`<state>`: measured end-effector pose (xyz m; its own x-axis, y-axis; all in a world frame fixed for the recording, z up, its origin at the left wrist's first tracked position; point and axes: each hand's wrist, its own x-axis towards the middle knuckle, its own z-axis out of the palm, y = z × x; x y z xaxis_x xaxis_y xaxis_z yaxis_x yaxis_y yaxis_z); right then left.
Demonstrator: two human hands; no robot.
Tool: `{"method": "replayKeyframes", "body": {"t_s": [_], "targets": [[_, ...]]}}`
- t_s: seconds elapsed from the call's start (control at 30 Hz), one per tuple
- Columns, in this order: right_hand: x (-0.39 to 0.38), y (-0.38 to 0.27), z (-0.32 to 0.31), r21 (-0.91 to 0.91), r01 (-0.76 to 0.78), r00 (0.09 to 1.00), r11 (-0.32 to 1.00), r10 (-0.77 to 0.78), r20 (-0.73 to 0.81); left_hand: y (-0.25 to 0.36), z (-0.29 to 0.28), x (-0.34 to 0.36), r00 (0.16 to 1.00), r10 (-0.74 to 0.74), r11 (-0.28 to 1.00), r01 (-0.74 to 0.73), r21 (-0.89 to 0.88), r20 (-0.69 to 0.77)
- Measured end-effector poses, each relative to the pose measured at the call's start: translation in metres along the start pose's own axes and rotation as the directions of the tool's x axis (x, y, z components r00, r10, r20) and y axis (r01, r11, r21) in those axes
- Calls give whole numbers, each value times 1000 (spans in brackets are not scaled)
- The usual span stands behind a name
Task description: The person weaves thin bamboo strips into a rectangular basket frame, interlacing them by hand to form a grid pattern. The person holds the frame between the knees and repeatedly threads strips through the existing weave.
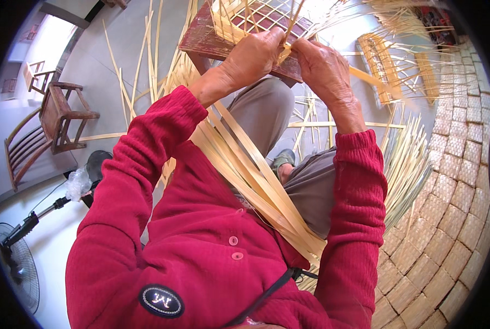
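A part-woven bamboo basket (228,30) with an open lattice rests on a dark red wooden stool (209,48) at the top of the view. My left hand (253,55) is closed at the near edge of the weave, thumb and fingers pinching a bamboo strip there. Close beside it, my right hand (326,68) is also closed in a pinch on a strip at the corner. A blurred flat strip (374,81) sticks out to the right from behind this hand. The fingertips partly hide where the strips cross.
Long bamboo strips (250,170) lie across my lap. A bundle of thin strips (412,164) lies at right, beside stacked woven blocks (445,186). Another unfinished woven piece (379,66) stands on the floor. At left are a wooden chair (64,112) and a fan (20,268).
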<state>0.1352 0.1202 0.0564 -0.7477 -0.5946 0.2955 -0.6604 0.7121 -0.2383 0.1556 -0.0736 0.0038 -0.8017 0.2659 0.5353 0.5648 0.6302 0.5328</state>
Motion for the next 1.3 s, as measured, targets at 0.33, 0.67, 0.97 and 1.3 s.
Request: {"method": "replayKeyframes", "body": {"t_s": [0.33,0.67,0.97,1.3], "targets": [[-6,4,12,-101,-137,990,985,139,13,-4,-14,2,994,-14,987,31,-161,108],[8,33,36,22,52,999,998,-52,1,-22,-40,14,912,103,957,19,-291,398],[32,52,37,218,249,955,944,-277,107,-44,-42,21,822,117,911,135,-390,558],[38,39,39,28,123,992,992,-124,30,-53,-41,12,914,36,962,78,-262,405]]}}
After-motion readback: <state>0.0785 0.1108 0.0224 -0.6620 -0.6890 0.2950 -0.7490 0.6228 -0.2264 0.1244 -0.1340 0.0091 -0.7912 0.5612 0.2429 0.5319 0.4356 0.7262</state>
